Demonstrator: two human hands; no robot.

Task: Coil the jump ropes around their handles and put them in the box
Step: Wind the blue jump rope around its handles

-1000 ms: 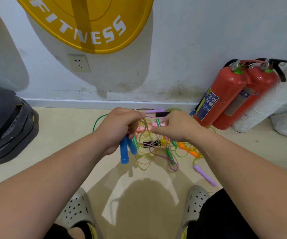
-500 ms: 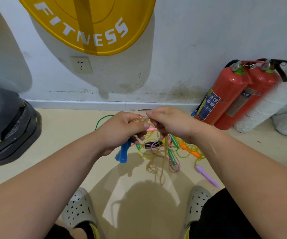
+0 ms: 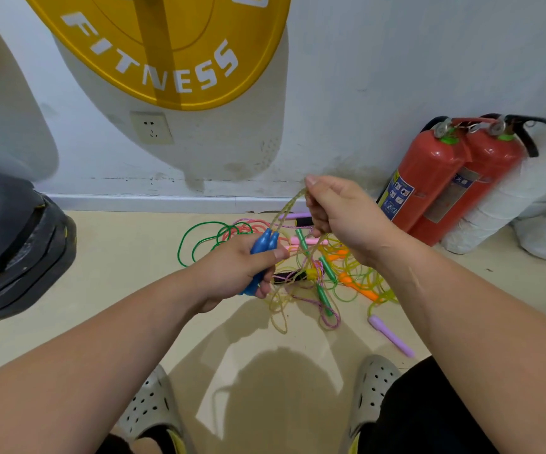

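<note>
Now: L hand [image 3: 232, 273] grips blue handles [image 3: 266, 242]; R hand [image 3: 343, 217] pinches yellow rope [image 3: 289, 204]; wall disc [image 3: 173, 44] reads "FITNESS".

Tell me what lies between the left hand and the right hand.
In the head view, a yellow rope runs from the blue handles gripped by the left hand up to the right hand.

Right hand [image 3: 340, 217] risen, drawing yellow rope [image 3: 289, 207] taut up from blue handles [image 3: 264, 243], now tips-up in left hand [image 3: 235, 273].

A gym; yellow FITNESS wall sign [image 3: 166, 54]; jump ropes [image 3: 314, 273] on floor.
</note>
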